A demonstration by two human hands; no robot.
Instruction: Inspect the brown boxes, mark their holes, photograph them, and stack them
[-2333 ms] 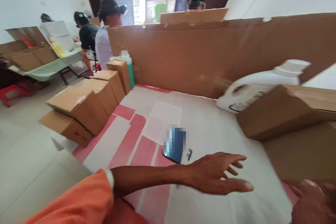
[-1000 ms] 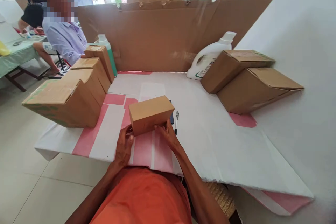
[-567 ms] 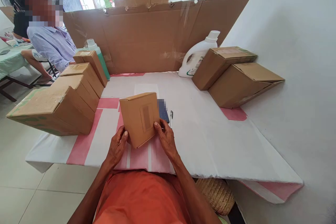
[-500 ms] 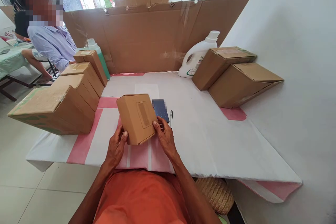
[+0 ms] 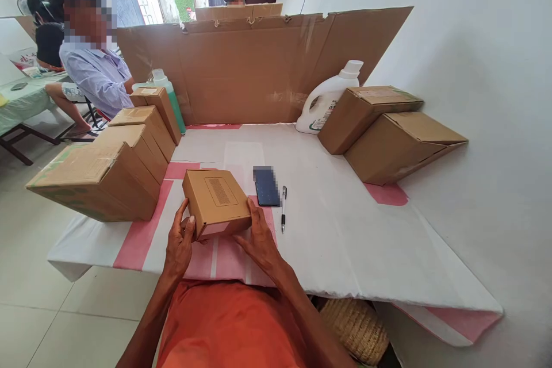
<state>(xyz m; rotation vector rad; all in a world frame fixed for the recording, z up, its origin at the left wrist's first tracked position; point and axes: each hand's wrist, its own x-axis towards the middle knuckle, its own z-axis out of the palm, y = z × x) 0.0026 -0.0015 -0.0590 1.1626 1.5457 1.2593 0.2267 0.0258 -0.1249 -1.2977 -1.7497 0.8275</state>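
Observation:
A small brown cardboard box [image 5: 215, 201] with a taped patch on its top lies flat near the front edge of the white and pink table [image 5: 345, 230]. My left hand [image 5: 180, 240] grips its near left corner. At the box's near right side my right hand [image 5: 257, 237] presses against it. A dark phone [image 5: 266, 186] and a pen [image 5: 283, 207] lie just right of the box.
Several larger cardboard boxes [image 5: 107, 161] lean in a row at the left, with a green bottle [image 5: 166, 92] behind them. Two boxes [image 5: 388, 132] and a white jug [image 5: 328, 104] stand at the right by the wall. A cardboard screen [image 5: 259, 63] closes the back. People sit beyond at the left.
I have turned the small box from standing tilted in both hands to lying flat on the table, its taped face now up. Both hands stayed on it.

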